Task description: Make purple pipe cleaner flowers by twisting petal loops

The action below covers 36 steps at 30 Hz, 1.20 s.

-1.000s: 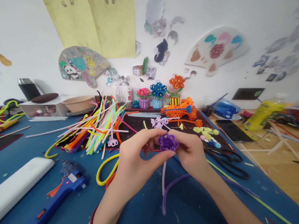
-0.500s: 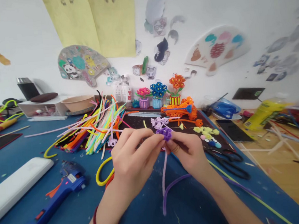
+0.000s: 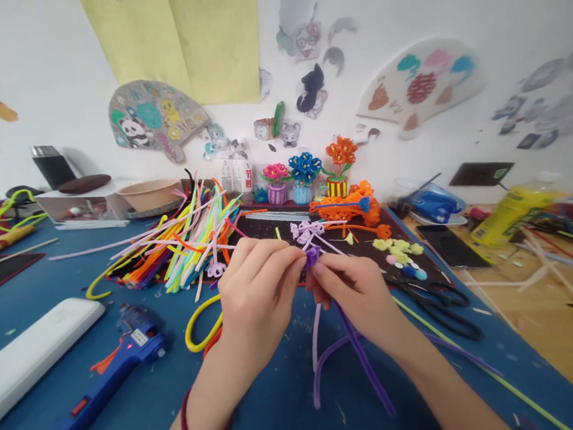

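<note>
Blue desk against a white wall, purple flower pinched in both hands

Over the middle of the blue desk (image 3: 263,404), in front of the white wall (image 3: 398,4): a small purple flower (image 3: 312,257), held up off the surface. Gripped from one side by the fingertips of the left hand (image 3: 261,294), and pinched from the other between thumb and forefinger of the right hand (image 3: 355,286). Below the right hand, a dark purple stem (image 3: 366,363), hanging at a slant; cannot tell how joined to the flower, because of the covering fingers.

Underneath, toward the desk's front edge, a curved purple strip (image 3: 315,386) and a pale lilac strip (image 3: 316,339). Just beside the left wrist, a yellow loop (image 3: 190,330). Near the right hand, black scissors (image 3: 425,304).

Past the fingers, on a dark mat (image 3: 263,238), lilac flowers (image 3: 306,230), an orange bunch (image 3: 366,205) and pale yellow blossoms (image 3: 400,248). To the left of these, a heap of many-coloured pipe cleaners (image 3: 179,251).

Toward the desk's front left corner, a blue glue gun (image 3: 132,352) and a long white case (image 3: 38,357). At the back edge, in a row, pink (image 3: 275,174), blue (image 3: 304,168) and orange potted flowers (image 3: 341,150). By the right edge, a dark phone (image 3: 452,246); farther right, a tilted yellow bottle (image 3: 510,215).
</note>
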{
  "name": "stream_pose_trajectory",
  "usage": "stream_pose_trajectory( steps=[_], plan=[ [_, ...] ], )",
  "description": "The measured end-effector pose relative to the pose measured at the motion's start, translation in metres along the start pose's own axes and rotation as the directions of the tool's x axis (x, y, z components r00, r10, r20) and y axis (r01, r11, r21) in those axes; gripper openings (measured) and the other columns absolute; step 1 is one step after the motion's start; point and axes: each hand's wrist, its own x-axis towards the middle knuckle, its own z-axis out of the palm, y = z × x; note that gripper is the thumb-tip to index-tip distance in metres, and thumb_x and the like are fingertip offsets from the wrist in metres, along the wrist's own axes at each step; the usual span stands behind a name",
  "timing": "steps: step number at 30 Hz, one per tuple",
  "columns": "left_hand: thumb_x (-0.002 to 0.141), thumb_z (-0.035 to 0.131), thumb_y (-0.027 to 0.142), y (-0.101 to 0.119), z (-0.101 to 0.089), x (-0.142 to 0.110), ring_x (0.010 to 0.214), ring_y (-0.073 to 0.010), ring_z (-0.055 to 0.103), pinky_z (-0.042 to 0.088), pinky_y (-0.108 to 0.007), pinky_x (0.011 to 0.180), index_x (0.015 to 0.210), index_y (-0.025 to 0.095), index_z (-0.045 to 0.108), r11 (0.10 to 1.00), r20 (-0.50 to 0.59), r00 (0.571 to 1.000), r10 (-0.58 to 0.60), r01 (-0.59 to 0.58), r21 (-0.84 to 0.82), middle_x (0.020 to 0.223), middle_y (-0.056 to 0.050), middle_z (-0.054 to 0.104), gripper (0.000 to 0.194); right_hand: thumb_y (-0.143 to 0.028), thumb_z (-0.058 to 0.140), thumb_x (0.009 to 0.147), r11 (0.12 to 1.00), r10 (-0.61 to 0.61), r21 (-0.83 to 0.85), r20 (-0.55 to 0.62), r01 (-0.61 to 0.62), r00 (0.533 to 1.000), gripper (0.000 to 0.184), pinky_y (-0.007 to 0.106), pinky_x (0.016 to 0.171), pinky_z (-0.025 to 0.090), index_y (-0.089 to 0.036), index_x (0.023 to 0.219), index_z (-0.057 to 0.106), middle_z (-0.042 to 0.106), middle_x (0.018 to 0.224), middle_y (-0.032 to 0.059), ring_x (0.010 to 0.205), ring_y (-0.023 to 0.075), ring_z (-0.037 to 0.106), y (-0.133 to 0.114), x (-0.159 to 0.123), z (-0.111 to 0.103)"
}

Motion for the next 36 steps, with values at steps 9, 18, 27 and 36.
stream_pose_trajectory(
  steps=[9, 18, 27, 36],
  plan=[
    [0.083, 0.063, 0.01, 0.0013, 0.0007, 0.0029, 0.076, -0.0168, 0.058, 0.046, -0.032, 0.073, 0.081, 0.018, 0.065, 1.0, 0.007, 1.0, -0.016, 0.016, -0.027, 0.078, -0.003, 0.069, 0.009, -0.026, 0.048, 0.092, 1.0, 0.009, 0.004, -0.063, -0.008, 0.998, 0.031, 0.019, 0.043, 0.039, -0.017, 0.064, 0.059, 0.056, 0.052, -0.0032, 0.044, 0.0089, 0.051, -0.0009, -0.0021, 0.0055],
    [0.083, 0.065, 0.013, 0.0023, 0.0006, 0.0033, 0.076, -0.0169, 0.057, 0.044, -0.033, 0.073, 0.08, 0.019, 0.065, 0.995, 0.03, 0.998, -0.062, 0.064, -0.071, 0.078, -0.002, 0.07, 0.007, -0.028, 0.049, 0.092, 1.0, 0.012, 0.018, -0.077, -0.011, 0.997, 0.032, 0.019, 0.042, 0.039, -0.017, 0.063, 0.058, 0.054, 0.05, -0.003, 0.043, 0.0092, 0.05, 0.0035, -0.0011, 0.0048],
    [0.079, 0.071, 0.017, 0.0017, -0.0017, 0.0064, 0.081, -0.0172, 0.059, 0.045, -0.034, 0.078, 0.078, 0.02, 0.066, 0.93, 0.119, 0.965, -0.235, 0.259, -0.26, 0.079, -0.001, 0.067, 0.006, -0.024, 0.047, 0.093, 0.995, -0.064, -0.075, -0.08, 0.058, 0.995, 0.031, 0.02, 0.048, 0.039, -0.017, 0.065, 0.058, 0.054, 0.054, -0.0035, 0.048, 0.0094, 0.05, 0.0024, -0.0018, 0.0021],
    [0.078, 0.072, 0.017, 0.0008, -0.0018, 0.0056, 0.083, -0.0179, 0.059, 0.045, -0.034, 0.076, 0.078, 0.019, 0.068, 0.899, 0.105, 0.954, -0.28, 0.299, -0.32, 0.08, -0.003, 0.066, 0.005, -0.02, 0.046, 0.093, 0.946, -0.194, -0.277, -0.069, 0.168, 0.978, 0.031, 0.021, 0.051, 0.036, -0.018, 0.063, 0.054, 0.053, 0.056, -0.0035, 0.051, 0.0091, 0.048, -0.0014, -0.0017, 0.0023]
  ],
)
